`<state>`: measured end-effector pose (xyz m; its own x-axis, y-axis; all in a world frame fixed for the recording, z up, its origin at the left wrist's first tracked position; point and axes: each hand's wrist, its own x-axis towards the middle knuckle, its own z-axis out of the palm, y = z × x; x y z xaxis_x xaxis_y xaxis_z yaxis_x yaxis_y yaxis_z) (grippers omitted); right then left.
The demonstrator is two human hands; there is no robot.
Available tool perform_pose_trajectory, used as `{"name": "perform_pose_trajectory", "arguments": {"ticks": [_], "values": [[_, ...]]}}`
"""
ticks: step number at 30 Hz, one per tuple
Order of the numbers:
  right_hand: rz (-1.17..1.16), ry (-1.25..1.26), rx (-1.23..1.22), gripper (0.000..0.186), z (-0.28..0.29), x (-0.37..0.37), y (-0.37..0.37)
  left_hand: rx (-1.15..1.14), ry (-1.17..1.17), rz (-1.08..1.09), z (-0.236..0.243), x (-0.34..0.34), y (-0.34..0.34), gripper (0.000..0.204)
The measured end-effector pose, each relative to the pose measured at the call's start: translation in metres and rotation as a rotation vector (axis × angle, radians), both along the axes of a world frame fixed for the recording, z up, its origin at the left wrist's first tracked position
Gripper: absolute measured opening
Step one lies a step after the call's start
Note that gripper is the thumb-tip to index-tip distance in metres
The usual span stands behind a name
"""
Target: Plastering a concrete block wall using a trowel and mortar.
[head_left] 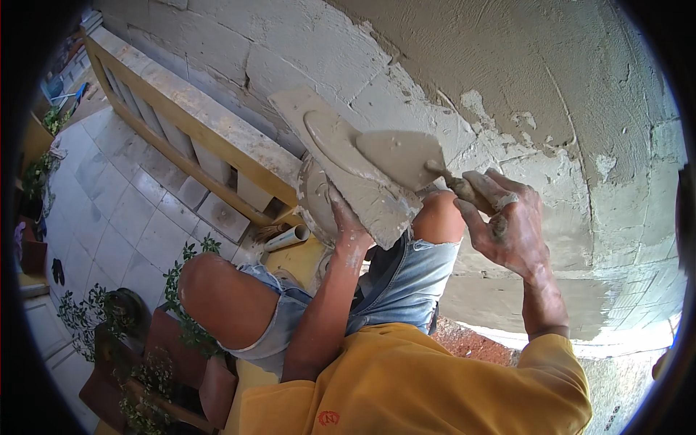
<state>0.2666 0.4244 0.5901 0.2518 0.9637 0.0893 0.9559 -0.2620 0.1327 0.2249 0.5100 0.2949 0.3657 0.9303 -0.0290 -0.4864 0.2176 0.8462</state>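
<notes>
My left hand [349,223] grips a flat mortar board [388,210] from beneath, its fingers partly hidden under it. Wet grey mortar [326,138] lies in a ridge along the board's top. Closed round the handle of a trowel [406,154], my right hand [507,225] keeps the blade over the board's right part, against or just above the mortar. Grey smears coat the fingers of this hand. Behind the board shows a round, mortar-stained container [313,196], mostly covered by it.
A block wall [304,43] runs ahead and right, partly covered with fresh plaster [500,65]. At left, a yellow-framed balustrade [181,163] stands over a tiled floor [116,196]. A pipe end [287,238] lies near my knees; potted plants [170,326] stand lower left.
</notes>
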Motion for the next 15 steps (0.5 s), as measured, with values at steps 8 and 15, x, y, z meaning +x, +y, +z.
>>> {"name": "perform_pose_trajectory", "arguments": {"ticks": [8,15], "values": [[-0.297,0.585,0.056,0.025,-0.015,0.034,0.005,-0.227,-0.351,-0.069,-0.019,-0.006,0.011,0.093],[-0.278,0.65,-0.058,0.027,-0.102,0.057,-0.006,-0.52,-0.636,-0.153,0.022,-0.04,0.036,0.06]]}}
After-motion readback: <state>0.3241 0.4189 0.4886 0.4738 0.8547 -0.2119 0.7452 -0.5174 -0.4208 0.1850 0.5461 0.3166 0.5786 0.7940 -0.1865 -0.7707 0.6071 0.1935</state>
